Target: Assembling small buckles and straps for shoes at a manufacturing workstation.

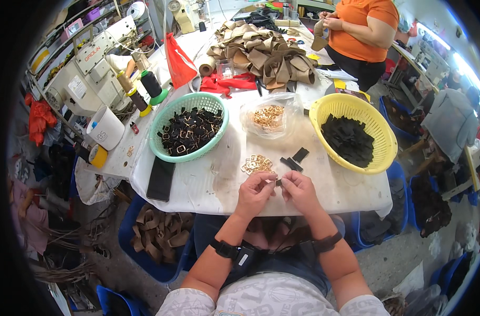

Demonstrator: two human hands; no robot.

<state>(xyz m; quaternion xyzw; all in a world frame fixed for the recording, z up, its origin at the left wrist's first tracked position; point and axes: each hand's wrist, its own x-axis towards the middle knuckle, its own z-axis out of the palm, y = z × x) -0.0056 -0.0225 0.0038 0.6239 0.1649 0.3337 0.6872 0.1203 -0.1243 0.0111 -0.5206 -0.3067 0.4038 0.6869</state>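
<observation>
My left hand (254,195) and my right hand (299,191) meet at the near edge of the table. Both are closed, fingertips pinching a short black strap piece (279,183) between them. Whether a buckle is on it, my fingers hide. Just beyond my left hand lies a small heap of gold buckles (256,164). A few loose black strap pieces (294,159) are beyond my right hand. At the right, a yellow basket (317,108) holds many black strap pieces. The green basket (222,131) at the left contains black straps with gold buckles on them.
A clear plastic bag (249,122) of gold buckles sits between the baskets. A phone (160,179) lies at the left edge. Brown cut pieces (266,50) are piled farther back, near a person in orange (362,34). A sewing machine (90,68) stands left, with thread spools (151,84).
</observation>
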